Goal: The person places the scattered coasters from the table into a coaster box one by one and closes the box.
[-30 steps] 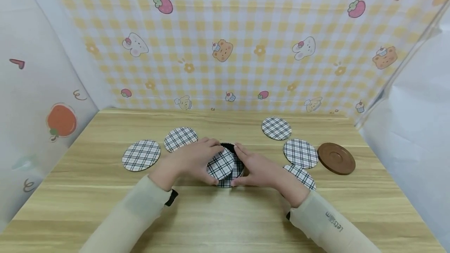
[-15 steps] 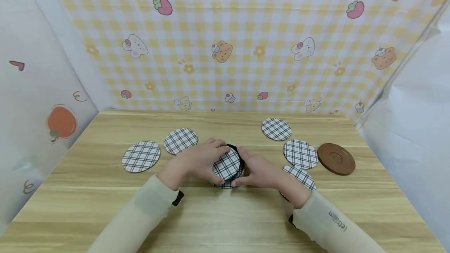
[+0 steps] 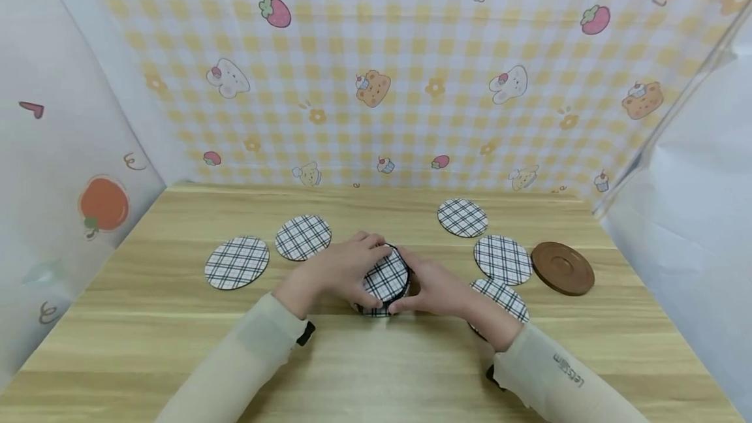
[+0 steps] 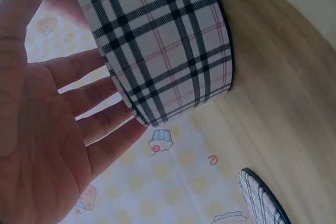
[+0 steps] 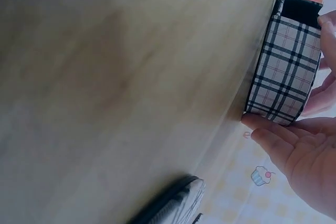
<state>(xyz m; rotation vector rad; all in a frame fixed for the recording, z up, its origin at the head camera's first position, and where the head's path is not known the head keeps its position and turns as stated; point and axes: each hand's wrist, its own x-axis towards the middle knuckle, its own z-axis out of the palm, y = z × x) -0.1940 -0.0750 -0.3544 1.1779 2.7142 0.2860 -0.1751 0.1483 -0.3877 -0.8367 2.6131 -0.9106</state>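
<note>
A round plaid coaster (image 3: 386,274) lies level over the mouth of a short, round plaid coaster holder (image 3: 376,311) at the table's middle. My left hand (image 3: 346,269) holds the coaster by its left edge, fingers behind and thumb in front. Around the holder's right side curves my right hand (image 3: 433,284), thumb at the front and fingers behind. The left wrist view shows the holder's wall (image 4: 163,40) with left fingertips at its upper rim. A dark cutout appears in the holder (image 5: 286,69) in the right wrist view. Whether the coaster touches the holder's rim is hidden.
Two plaid coasters (image 3: 237,262) (image 3: 303,237) lie to the left. Three more plaid coasters (image 3: 462,217) (image 3: 503,260) (image 3: 499,299) lie to the right, the nearest partly behind my right forearm. A brown round coaster (image 3: 563,268) is farthest right. A yellow checked backdrop (image 3: 405,129) stands behind the table.
My left hand has carried the coaster rightward, from the holder's left part to squarely over its mouth. My right hand has stayed nearly in place at the holder.
</note>
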